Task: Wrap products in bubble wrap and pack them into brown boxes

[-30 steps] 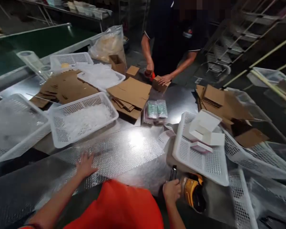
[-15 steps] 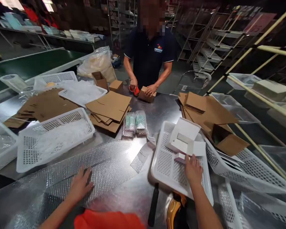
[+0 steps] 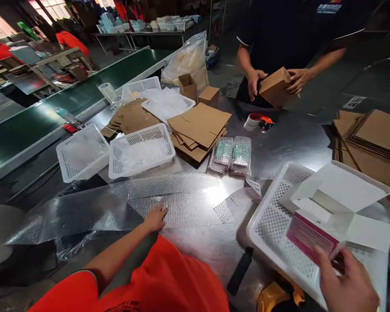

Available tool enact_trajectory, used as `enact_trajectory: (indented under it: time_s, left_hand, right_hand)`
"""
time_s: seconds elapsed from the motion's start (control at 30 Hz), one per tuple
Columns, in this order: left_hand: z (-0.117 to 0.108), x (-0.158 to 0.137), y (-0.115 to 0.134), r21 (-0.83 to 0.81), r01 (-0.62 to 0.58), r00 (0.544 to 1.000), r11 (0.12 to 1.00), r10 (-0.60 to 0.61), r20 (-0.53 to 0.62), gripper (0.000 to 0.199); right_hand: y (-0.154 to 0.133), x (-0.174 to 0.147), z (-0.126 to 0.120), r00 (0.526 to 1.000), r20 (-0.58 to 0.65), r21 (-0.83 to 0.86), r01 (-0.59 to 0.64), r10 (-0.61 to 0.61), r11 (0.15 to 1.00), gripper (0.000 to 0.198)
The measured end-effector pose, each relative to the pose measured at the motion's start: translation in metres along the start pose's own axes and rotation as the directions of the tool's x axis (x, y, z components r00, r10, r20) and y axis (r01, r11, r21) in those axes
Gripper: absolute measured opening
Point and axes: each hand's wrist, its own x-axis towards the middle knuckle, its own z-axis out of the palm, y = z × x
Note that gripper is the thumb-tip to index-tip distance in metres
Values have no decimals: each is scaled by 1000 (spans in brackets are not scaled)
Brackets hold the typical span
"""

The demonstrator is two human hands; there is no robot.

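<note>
My right hand [image 3: 347,277] grips a small pink-and-white box [image 3: 312,236] by its near end, raised over a white perforated basket [image 3: 263,221]. Behind it in that basket lies a white carton [image 3: 341,186] with its flaps standing open. My left hand [image 3: 156,216] rests with fingers stretched out on a sheet of bubble wrap [image 3: 185,208] spread across the metal table. Past the sheet, several bubble-wrapped packs [image 3: 232,154] with green showing through sit side by side. A printed paper slip [image 3: 237,201] lies by the right end of the bubble wrap.
Opposite me a person holds a cardboard box [image 3: 274,89]; a tape dispenser [image 3: 258,121] lies before them. Flat cardboard [image 3: 201,123] is stacked mid-table, more cardboard [image 3: 377,134] at right. White baskets [image 3: 141,149] stand at left, beyond them a green conveyor [image 3: 61,95]. A black-handled tool [image 3: 240,271] lies near me.
My right hand has lifted the pink-and-white box from the basket. The person opposite has put down the tape dispenser and raised the cardboard box. My view has swung left.
</note>
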Motion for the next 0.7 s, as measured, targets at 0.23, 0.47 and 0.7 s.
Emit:
enact_trajectory:
  time_s: [0.23,0.47,0.7]
  left_hand:
    - [-3,5,-14,-36,-97,995,995,98,7,59]
    - [8,5,-22,-75,-137,990,988,138,15,77]
    - [7,5,-21,-92,-179,983,980,182,21,78]
  right_hand:
    - [-169,-89,153,762,620,533,-231,-190,814,64]
    - [-205,-103,228,699,686,358,-79,-204,930,39]
    - [-233,-123,212,831,556,-8,44,-32,999,61]
